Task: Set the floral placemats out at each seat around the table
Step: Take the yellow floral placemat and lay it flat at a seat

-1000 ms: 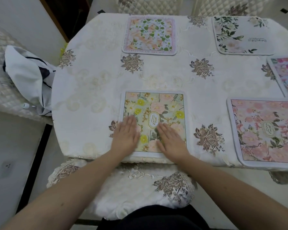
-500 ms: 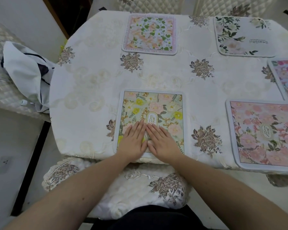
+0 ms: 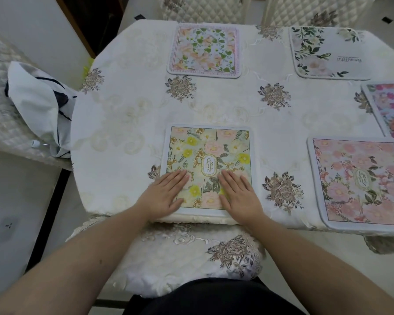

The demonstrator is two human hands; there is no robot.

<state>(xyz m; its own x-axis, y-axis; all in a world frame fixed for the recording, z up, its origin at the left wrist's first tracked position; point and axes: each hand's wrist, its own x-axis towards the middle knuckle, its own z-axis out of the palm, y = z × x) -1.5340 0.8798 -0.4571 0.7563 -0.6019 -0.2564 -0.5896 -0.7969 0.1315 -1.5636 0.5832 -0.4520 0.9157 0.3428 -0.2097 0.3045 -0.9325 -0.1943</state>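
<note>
Yellow-flowered "GARDEN" placemat (grey border) under flat left hand, right hand.

I see a cream embroidered tablecloth, a white bag on a quilted chair, and a chair cushion below me.

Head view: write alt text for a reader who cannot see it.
Both hands, left hand and right hand, press flat on a yellow-flowered GARDEN placemat at the near edge of a table covered by a cream tablecloth. Four more floral placemats lie around it, including a pink one to the right.
</note>
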